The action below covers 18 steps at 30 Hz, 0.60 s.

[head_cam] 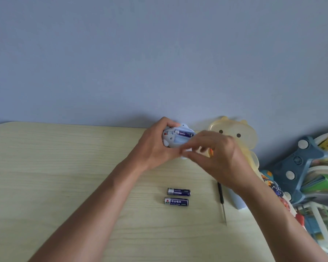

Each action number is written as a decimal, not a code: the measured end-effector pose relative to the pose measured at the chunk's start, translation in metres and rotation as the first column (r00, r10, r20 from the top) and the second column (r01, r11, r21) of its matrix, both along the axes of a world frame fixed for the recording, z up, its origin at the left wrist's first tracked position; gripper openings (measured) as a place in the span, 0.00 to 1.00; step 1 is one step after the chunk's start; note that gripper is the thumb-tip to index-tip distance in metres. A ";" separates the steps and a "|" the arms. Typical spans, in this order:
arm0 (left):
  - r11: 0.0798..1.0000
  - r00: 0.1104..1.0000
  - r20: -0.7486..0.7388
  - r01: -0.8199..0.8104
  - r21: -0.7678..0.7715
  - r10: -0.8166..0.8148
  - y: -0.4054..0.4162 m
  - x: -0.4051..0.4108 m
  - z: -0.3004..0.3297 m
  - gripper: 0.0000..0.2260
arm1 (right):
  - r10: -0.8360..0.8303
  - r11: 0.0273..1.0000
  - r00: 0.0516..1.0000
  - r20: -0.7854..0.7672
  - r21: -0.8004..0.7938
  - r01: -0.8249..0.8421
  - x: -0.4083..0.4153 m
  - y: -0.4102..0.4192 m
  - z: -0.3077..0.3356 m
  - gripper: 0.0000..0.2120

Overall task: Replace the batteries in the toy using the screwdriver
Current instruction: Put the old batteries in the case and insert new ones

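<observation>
While the toy (175, 138) is gripped in the left hand (155, 148), its open compartment shows one battery (184, 133). Whether anything is pinched in the blurred right hand (220, 157) cannot be told. Two batteries (178, 196) and the screwdriver (221, 202) are lying on the table (64, 176).

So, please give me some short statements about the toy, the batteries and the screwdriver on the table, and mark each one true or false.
1. The small pale blue plastic toy is held in the left hand. True.
2. The toy's battery compartment is closed by its cover. False: it is open, and a dark blue battery lies inside.
3. Two dark blue cylindrical batteries lie side by side on the light wooden table. True.
4. The right hand is holding the thin black screwdriver. False: it lies on the table, near the right wrist.
5. The translucent yellow bear-shaped box stands left of the toy. False: it is to its right.
</observation>
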<state>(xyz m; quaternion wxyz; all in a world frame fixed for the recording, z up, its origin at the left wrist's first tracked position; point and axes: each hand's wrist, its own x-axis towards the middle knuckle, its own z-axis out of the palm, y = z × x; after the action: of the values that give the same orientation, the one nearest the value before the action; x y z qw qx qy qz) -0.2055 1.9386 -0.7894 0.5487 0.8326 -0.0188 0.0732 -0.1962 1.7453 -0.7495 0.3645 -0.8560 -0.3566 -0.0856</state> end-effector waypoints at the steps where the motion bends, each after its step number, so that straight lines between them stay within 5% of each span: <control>1: 1.000 1.000 -0.007 -0.009 0.011 0.009 0.000 0.000 0.000 0.26 | 0.037 0.999 0.997 -0.069 -0.018 -0.039 -0.009 -0.004 0.001 0.09; 6: 0.999 1.000 -0.009 -0.024 0.044 0.024 0.000 -0.001 0.001 0.23 | 0.109 0.976 0.969 -0.223 -0.161 -0.147 -0.032 -0.010 -0.005 0.04; 11: 0.999 1.000 -0.005 -0.023 0.042 0.024 0.000 -0.002 0.000 0.22 | 0.204 0.914 0.966 -0.158 -0.322 -0.246 -0.035 0.001 -0.013 0.11; 18: 0.999 1.000 -0.003 -0.017 0.037 0.017 0.000 -0.002 -0.001 0.22 | 0.181 0.909 0.981 0.076 -0.393 -0.137 -0.033 0.002 -0.023 0.10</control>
<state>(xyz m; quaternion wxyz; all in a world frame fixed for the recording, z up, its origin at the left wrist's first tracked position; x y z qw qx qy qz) -0.2075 1.9389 -0.7903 0.5328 0.8427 -0.0123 0.0761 -0.2290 1.7476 -0.7723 0.1745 -0.8728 -0.4547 -0.0312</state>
